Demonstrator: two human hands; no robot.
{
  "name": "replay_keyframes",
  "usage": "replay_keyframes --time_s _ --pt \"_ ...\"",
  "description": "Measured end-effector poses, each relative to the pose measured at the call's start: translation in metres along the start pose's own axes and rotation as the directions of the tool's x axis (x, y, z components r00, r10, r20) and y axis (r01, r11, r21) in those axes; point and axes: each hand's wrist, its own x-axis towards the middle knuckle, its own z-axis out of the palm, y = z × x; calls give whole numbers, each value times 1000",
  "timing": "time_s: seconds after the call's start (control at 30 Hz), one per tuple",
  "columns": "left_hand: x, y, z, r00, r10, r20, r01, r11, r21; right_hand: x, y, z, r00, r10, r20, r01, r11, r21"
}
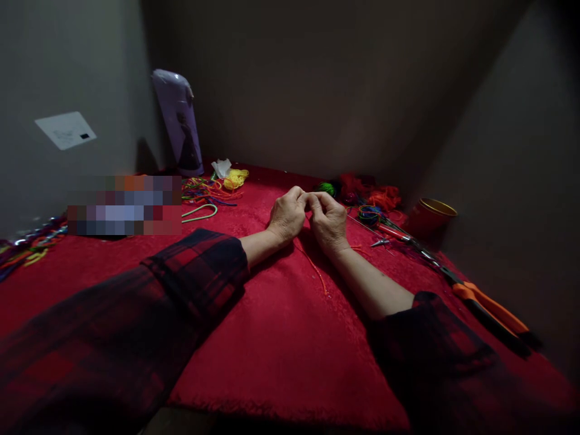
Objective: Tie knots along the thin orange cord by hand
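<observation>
My left hand (289, 215) and my right hand (329, 223) meet above the middle of the red cloth, thumbs and fingertips pinched together. An orange-red cord (318, 270) trails from beneath them onto the cloth, ending in a loose tip toward me. Another stretch of orange cord shows just right of my right wrist. Both hands are closed on the cord, though the part between the fingertips is hidden by my fingers.
Pliers with orange-and-black handles (492, 311) lie at right, near a red tin (428, 216). Green yarn (326, 189) and tangled red yarn (383, 196) sit behind my hands. Yellow yarn (236, 178), coloured cords (203, 192) and a purple case (179, 121) are back left.
</observation>
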Motion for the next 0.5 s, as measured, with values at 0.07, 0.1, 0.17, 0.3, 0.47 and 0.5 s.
replay_keyframes --time_s 0.07,0.1,0.17,0.3,0.47,0.5 --pt "0 0 0 1000 -8 -7 8 1000 -6 0 -1 0 1000 13 -6 -13 1000 -12" --pt "0 1 0 1000 -13 -9 13 1000 -3 -1 -1 0 1000 19 -9 -19 1000 -18" --pt "-1 2 0 1000 -21 -16 22 1000 2 -1 -2 0 1000 27 -11 -27 999 -27" --pt "-1 4 -1 999 -23 -24 23 1000 2 -1 -4 0 999 40 -1 -40 999 -33" --pt "0 5 -2 999 -27 -20 27 1000 9 -1 -4 0 999 46 -21 -47 997 -59" --pt "0 5 -2 1000 -26 -17 26 1000 8 -1 -3 0 998 51 -26 -52 996 -67"
